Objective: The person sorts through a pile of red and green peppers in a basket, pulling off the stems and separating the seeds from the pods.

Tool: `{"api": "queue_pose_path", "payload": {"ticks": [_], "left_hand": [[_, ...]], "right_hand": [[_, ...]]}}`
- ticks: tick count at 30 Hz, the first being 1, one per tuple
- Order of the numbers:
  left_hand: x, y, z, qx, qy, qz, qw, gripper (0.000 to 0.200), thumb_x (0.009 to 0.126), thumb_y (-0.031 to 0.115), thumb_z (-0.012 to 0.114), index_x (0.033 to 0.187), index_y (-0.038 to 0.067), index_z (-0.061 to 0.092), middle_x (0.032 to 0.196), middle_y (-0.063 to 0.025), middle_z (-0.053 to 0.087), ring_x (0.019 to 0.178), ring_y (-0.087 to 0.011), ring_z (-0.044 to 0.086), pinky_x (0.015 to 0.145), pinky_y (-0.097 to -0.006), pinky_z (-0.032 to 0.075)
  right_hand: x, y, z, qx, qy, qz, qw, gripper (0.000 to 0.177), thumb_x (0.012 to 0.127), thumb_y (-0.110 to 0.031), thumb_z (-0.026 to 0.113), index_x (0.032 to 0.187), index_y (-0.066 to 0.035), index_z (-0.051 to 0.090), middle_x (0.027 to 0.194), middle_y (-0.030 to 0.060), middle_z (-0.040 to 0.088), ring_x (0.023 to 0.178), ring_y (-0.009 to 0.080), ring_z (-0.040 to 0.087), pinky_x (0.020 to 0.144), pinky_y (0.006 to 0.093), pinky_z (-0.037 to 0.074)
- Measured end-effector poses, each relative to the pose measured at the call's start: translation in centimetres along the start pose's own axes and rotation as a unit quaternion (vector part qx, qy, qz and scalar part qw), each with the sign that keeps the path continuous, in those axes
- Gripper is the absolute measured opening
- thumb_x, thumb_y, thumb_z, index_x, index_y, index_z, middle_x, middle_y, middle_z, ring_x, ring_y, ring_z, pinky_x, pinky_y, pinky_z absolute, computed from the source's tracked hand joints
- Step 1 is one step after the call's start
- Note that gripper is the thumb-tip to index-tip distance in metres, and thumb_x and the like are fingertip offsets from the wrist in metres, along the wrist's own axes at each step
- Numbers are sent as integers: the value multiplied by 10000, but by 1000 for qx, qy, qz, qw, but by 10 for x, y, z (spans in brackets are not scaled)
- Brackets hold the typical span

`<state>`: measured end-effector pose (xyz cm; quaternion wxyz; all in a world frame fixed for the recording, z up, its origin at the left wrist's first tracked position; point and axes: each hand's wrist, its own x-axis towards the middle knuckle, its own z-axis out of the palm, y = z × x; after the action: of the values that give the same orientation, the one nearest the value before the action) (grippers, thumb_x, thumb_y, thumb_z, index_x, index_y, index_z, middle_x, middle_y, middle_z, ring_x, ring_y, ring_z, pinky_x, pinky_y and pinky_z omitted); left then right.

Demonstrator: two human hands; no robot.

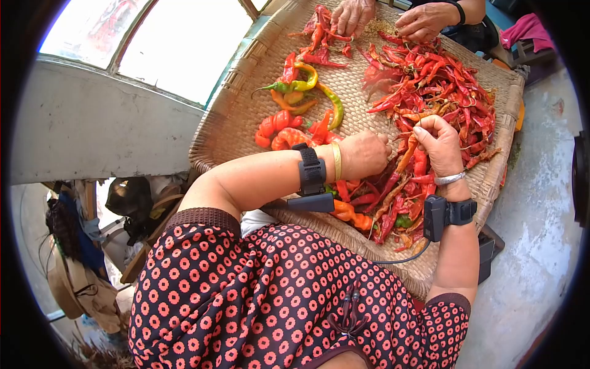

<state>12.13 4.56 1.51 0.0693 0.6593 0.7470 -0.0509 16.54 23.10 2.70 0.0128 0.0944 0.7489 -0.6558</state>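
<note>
My right hand [440,144] pinches the end of an orange-red dried chili [406,155] above the woven tray [239,117]. My left hand [364,155] is just to its left, fingers curled over the pile; what it holds, if anything, is hidden. Dark red dried chilies [439,80] are heaped at the tray's right side, and more lie under and between my hands. At the left are plump red peppers [286,140] and a green-yellow pepper [332,101]. An orange pepper [350,215] rests near the front edge, below my left hand.
Across the tray, a co-worker's two hands [353,17] [424,23] are over the chilies. A window [184,46] and wall [98,123] stand at the left. Bags and cloth [80,289] hang at the lower left. A pink cloth [527,32] lies at the upper right.
</note>
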Motion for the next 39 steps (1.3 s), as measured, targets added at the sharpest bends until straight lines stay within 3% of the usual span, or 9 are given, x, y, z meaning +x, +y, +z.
{"api": "queue_pose_path", "payload": {"ticks": [15,17,21,25,29,31,33,37,39], "left_hand": [[-25,-44,-36,-322,117,-9,939,117,659,170,587,685,72,645,707,-102,603,683,-309,595,619,-405,474],[-31,-56,-44,-425,131,-22,895,66,697,64,646,680,16,604,663,-80,566,637,-208,572,599,-305,464],[-46,-84,-52,-484,160,-193,838,123,790,129,645,773,11,616,669,5,586,616,-58,521,554,-227,437],[-56,-108,-54,-560,177,-316,745,131,829,166,626,789,41,630,651,26,573,577,-32,505,518,-188,406],[-65,-131,-42,-528,317,-446,650,168,824,183,641,866,21,634,711,-9,616,627,-57,570,553,-189,451],[-64,-145,-22,-356,441,-462,682,215,814,185,654,929,5,635,799,-39,641,721,-93,598,644,-225,489],[-59,-144,-16,-324,433,-439,717,230,813,180,654,954,0,631,829,-44,645,754,-100,599,680,-236,492],[-32,-88,-29,-455,287,-283,794,170,823,150,634,912,6,645,776,-41,639,726,-80,581,662,-246,480],[-21,-61,-29,-442,206,-206,849,284,810,252,657,945,3,638,805,-113,656,735,-166,625,676,-298,492]], "right_hand": [[6,9,-6,48,104,-3,993,60,838,-102,624,873,-58,603,737,-32,590,580,16,509,516,147,422],[7,8,-7,47,101,-13,994,60,838,-99,624,872,-56,603,735,-33,588,580,15,507,516,147,422],[6,8,-6,42,92,1,995,60,839,-94,619,870,-46,601,744,-31,582,607,15,511,535,157,433],[7,12,-6,42,82,-6,996,57,841,-86,613,865,-38,596,743,-23,586,625,24,525,546,163,442],[6,11,-2,30,72,1,997,63,837,-77,614,865,-26,589,752,-7,597,647,42,549,554,179,457],[5,9,-1,12,69,7,997,64,835,-73,616,866,-25,588,750,-6,596,642,42,548,552,180,458],[4,7,1,10,71,8,997,62,830,-65,619,863,-24,586,757,-4,595,640,43,548,551,180,460],[-2,0,11,17,42,16,999,59,827,-54,623,852,-24,580,756,-5,585,628,40,544,540,179,468],[-4,1,14,36,23,7,999,62,829,-61,626,841,-28,575,748,-8,583,615,36,544,528,170,465]]}}
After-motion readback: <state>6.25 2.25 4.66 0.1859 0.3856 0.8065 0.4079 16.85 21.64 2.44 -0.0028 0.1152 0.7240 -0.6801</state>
